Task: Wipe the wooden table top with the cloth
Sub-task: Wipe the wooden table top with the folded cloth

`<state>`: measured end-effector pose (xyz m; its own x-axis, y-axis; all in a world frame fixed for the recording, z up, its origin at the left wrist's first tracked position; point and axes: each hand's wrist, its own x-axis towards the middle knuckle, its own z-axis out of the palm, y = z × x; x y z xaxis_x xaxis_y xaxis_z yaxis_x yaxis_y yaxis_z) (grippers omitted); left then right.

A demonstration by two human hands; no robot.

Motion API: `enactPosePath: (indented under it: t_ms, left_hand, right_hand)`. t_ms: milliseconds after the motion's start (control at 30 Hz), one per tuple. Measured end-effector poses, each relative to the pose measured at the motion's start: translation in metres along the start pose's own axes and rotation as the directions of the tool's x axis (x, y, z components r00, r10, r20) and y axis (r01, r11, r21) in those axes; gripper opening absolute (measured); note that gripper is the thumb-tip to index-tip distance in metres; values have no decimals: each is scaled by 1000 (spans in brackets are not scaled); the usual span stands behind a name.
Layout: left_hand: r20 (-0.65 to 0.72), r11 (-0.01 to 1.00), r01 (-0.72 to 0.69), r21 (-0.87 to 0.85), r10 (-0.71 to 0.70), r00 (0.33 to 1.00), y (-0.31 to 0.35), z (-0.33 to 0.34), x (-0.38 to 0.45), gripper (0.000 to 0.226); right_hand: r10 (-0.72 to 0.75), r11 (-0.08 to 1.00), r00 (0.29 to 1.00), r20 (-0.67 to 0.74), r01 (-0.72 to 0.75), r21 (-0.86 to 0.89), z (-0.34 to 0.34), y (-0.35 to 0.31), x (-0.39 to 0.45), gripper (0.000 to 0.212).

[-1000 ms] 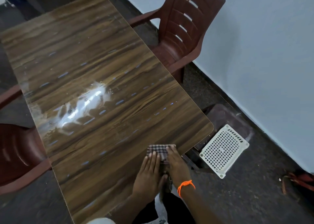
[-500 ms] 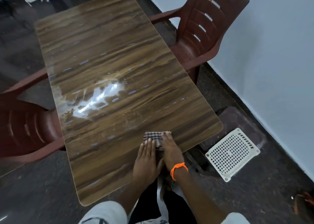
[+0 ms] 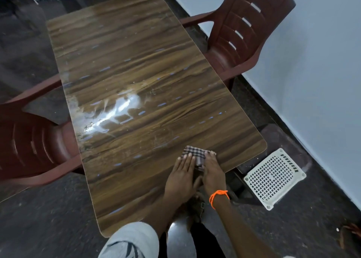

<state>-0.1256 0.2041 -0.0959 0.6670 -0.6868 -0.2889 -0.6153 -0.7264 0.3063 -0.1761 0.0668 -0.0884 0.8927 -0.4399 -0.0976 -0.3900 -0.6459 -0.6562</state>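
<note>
2 maroon plastic chairs [image 3: 248, 32] [image 3: 29, 146] flank table; white perforated grille [image 3: 274, 179] on dark floor [image 3: 48, 214] beside wall [image 3: 322, 81].

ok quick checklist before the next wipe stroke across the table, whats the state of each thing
1. Cloth lying on the table top: ok.
2. Left hand flat on the cloth, fingers straight: ok.
3. Right hand flat on the cloth beside it: ok.
4. Path ahead across the table free of objects: ok.
5. Cloth folded flat rather than bunched: ok on the visible part, the rest is hidden under the hands.
6. Whether the shiny patch is wet or only glare: cannot tell.
</note>
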Motion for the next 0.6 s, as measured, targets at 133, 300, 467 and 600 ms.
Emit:
enactPosePath:
  t_ms: [133,300,467,600]
  left_hand:
    - [-1,998,57,32,-57,998,-43,-8,-24,74]
    - [15,998,12,-65,-11,1000,-70,2,-98,73]
    - [82,996,-72,-61,76,994,-52,13,-104,73]
    - [66,995,-94,-21,95,993,-50,-2,-68,72]
  right_hand:
    - [-94,995,994,51,96,-32,37,-38,-5,48]
    - [-145,986,982,118,153,-60,63,-54,-64,56]
    - [53,997,998,14,-52,-52,52,-37,-99,59]
    - [130,991,990,-47,-131,-28,47,-49,-68,49]
